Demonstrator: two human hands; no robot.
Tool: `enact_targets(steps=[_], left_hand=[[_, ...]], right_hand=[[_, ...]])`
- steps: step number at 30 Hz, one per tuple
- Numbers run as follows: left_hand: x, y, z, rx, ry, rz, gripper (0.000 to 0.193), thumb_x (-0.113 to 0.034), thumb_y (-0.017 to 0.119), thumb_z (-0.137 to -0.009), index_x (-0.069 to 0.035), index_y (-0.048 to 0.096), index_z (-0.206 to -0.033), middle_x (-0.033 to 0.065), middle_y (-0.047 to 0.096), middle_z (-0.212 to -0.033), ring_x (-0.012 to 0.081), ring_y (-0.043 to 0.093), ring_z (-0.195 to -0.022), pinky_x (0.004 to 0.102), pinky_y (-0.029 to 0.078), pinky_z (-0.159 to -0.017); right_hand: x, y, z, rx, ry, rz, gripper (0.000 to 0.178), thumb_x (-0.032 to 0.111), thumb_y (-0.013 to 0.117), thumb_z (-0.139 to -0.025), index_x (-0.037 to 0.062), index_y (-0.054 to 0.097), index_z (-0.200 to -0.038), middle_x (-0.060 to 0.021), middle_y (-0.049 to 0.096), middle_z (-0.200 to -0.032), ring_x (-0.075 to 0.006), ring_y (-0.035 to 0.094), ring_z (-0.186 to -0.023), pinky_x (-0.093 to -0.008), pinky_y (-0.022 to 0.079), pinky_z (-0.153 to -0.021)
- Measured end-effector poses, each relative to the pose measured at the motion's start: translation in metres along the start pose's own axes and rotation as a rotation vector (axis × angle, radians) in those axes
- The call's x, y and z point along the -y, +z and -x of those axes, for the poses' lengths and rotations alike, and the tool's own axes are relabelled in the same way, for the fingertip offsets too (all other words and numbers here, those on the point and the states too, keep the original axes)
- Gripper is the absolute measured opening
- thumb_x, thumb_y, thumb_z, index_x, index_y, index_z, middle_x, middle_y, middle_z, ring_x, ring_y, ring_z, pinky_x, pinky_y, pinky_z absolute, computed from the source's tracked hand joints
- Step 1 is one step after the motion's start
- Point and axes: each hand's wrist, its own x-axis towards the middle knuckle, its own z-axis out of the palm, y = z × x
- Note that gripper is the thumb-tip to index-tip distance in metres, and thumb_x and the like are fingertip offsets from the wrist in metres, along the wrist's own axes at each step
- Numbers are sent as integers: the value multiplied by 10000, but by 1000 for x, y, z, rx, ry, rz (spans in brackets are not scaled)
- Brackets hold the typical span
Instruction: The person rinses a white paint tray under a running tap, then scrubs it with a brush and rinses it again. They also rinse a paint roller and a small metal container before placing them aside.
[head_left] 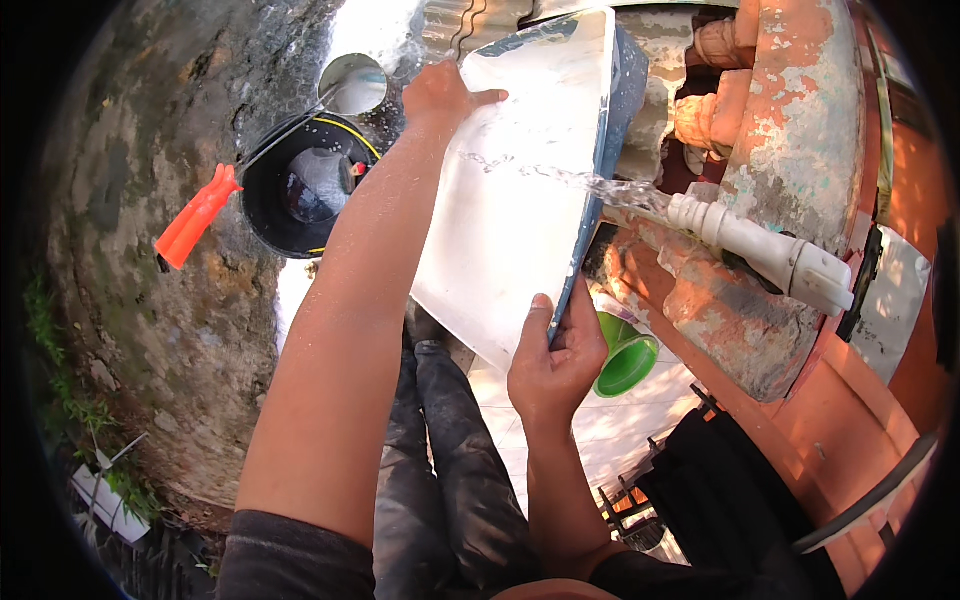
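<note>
I hold a rectangular tub (pixel 525 240), white inside and blue outside, tilted up in front of me. My left hand (pixel 438 96) grips its far left edge, with the thumb lying against the white inside and the other fingers partly hidden. At the near right corner, my right hand (pixel 556 362) is closed on the rim, thumb on the inner face. A white plastic pipe spout (pixel 760 248) pours a stream of water (pixel 570 180) across the rim and onto the inner wall.
Left of the tub stands a black bucket (pixel 262 200) with liquid inside. Beside it lies an orange-handled tool (pixel 200 215) with a thin shaft. A green container (pixel 630 366) sits below the spout. Peeling orange masonry (pixel 790 110) borders the right; black cloth (pixel 725 490) hangs nearer.
</note>
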Motion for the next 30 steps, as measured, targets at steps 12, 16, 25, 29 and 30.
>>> enact_targets(steps=[12,16,25,29,30], left_hand=[[29,25,3,-188,219,-105,760,-306,755,-890,-37,373,-1490,236,634,-1343,389,673,-1202,467,565,-999],[53,33,-10,-266,375,-151,687,-122,711,-935,-106,393,-1544,187,568,-1460,401,680,-1187,493,569,-996],[95,-4,-20,-35,547,-317,835,10,811,-800,-98,398,-1517,227,704,-1168,410,671,-1162,488,559,-968],[95,-8,-6,22,431,-341,784,-24,792,-845,-103,406,-1522,231,697,-1121,422,670,-1143,508,555,-938],[87,-16,-4,71,378,-372,761,-48,786,-865,-104,407,-1523,231,693,-1117,425,667,-1145,514,553,-933]], right_hand=[[9,-9,11,107,154,-112,378,-37,560,-997,-171,570,-1351,-210,733,-1153,-198,705,-1059,-316,539,-906],[1,-16,2,130,229,-182,337,-23,582,-995,-139,609,-1310,-177,736,-1143,-165,690,-1029,-295,520,-913],[-1,-45,-22,233,423,-323,339,-21,623,-962,-121,657,-1284,-133,752,-1110,-140,680,-995,-306,530,-915],[-4,-45,-26,247,453,-378,332,-32,614,-954,-123,664,-1269,-133,753,-1092,-143,690,-934,-302,541,-887],[-7,-45,-27,239,449,-384,330,-32,611,-954,-123,665,-1267,-132,754,-1088,-145,692,-926,-301,543,-883]])
